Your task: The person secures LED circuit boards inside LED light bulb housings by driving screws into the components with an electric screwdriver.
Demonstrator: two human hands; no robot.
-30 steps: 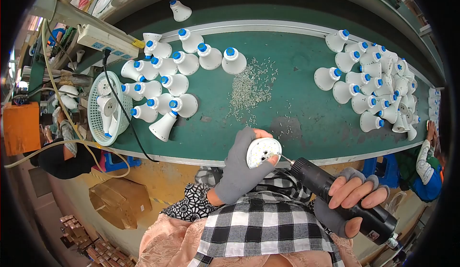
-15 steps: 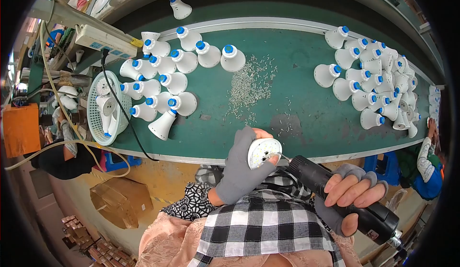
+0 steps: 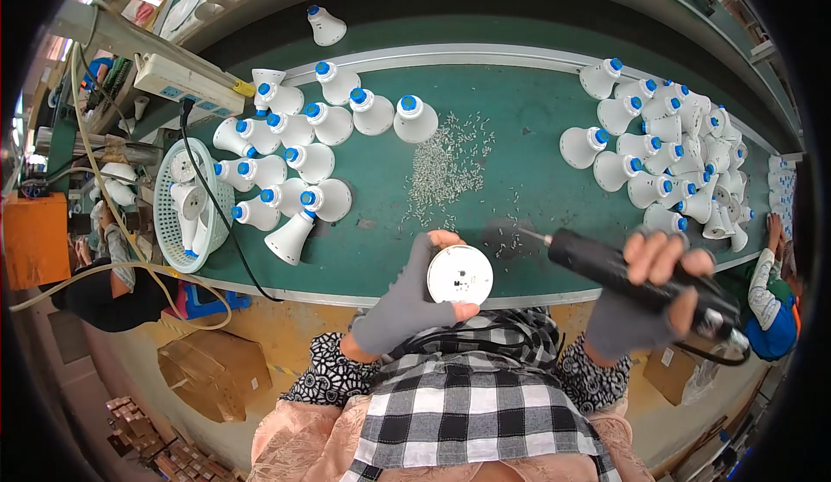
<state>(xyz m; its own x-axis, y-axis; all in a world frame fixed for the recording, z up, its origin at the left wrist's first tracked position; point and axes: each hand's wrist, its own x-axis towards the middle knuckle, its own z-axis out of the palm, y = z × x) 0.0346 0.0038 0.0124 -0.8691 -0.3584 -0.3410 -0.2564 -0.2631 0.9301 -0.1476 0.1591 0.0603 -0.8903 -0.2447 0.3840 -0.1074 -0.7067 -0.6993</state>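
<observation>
— What does the left hand have?

— I see the left hand (image 3: 400, 305), in a grey knit fingerless glove, closed around a white LED bulb housing (image 3: 459, 274). Its flat round board faces up at me, dotted with small chips, and it sits over the near edge of the matte green belt (image 3: 554, 118).

— And the right?

— The right hand (image 3: 653, 296), gloved the same way, is wrapped tightly around a black cylindrical electric screwdriver (image 3: 597, 261). The thin metal bit points left, clear of the board.

— Anything readable?

— No, any lettering on the tool is too small for me to make out.

— What's around them?

— A loose scatter of small silvery screws (image 3: 446, 166) lies on the belt. Smooth white cone-shaped housings (image 3: 294, 149) with blue caps are heaped on the left and right. A white plastic mesh basket (image 3: 169, 214) sits at the left edge.
</observation>
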